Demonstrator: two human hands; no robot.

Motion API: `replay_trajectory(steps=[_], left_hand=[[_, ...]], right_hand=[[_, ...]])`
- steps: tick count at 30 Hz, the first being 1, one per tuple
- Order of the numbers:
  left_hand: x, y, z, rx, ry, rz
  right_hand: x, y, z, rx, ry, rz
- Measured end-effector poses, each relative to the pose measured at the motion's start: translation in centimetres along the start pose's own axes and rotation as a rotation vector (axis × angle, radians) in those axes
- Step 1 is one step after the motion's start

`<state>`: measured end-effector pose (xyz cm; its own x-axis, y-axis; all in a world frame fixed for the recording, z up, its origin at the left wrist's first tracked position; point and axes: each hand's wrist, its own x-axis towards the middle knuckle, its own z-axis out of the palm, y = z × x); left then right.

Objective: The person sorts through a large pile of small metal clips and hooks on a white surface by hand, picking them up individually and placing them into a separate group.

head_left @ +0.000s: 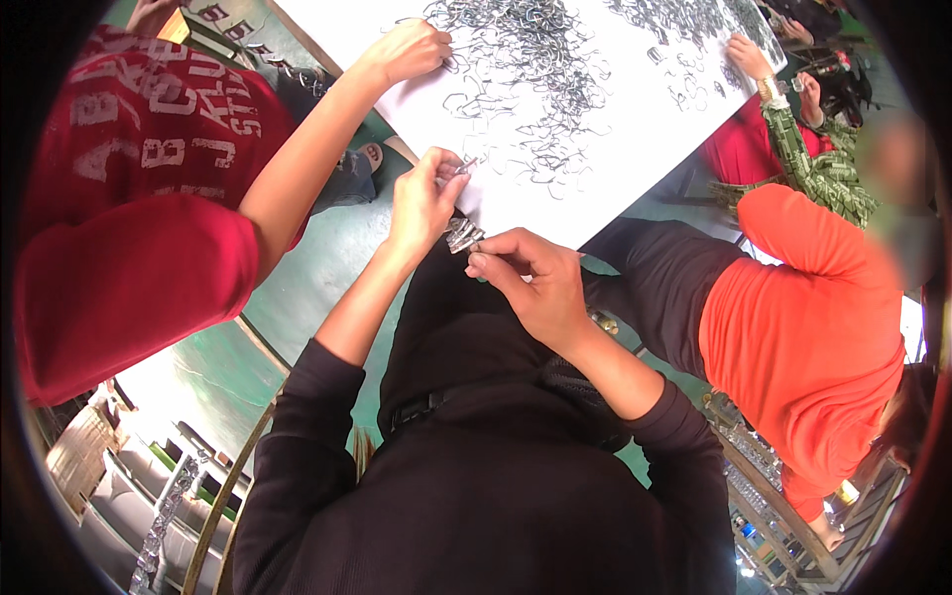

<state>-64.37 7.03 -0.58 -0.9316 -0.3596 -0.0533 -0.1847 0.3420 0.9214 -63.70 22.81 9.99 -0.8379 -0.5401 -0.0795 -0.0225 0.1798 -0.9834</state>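
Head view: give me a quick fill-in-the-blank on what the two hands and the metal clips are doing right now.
1. The left hand pinches one small metal clip at the edge of the ____ table.
2. The right hand holds a stacked bundle of clips between the two ____.
3. The loose clips lie scattered on the ____.

Missing words: white; hands; table

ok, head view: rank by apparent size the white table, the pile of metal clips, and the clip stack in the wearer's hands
1. white table, largest by far.
2. pile of metal clips, spread over much of the tabletop.
3. clip stack, smallest, pinched between the left hand and right hand, even though nearest the camera.
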Motion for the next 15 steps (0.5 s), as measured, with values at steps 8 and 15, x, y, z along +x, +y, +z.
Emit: replay_trajectory(steps=[8,15], left_hand=[[-4.9,7.3,-4.8,-0.488,-0.029,-0.166],[-6.1,8.9,-5.5,-0.145,0.029,0.016]], right_hand=[[1.0,0.3,0.0,0.044,0.020,0.042],[2.2,1.1,0.3,0.034,-0.041,0.093]])
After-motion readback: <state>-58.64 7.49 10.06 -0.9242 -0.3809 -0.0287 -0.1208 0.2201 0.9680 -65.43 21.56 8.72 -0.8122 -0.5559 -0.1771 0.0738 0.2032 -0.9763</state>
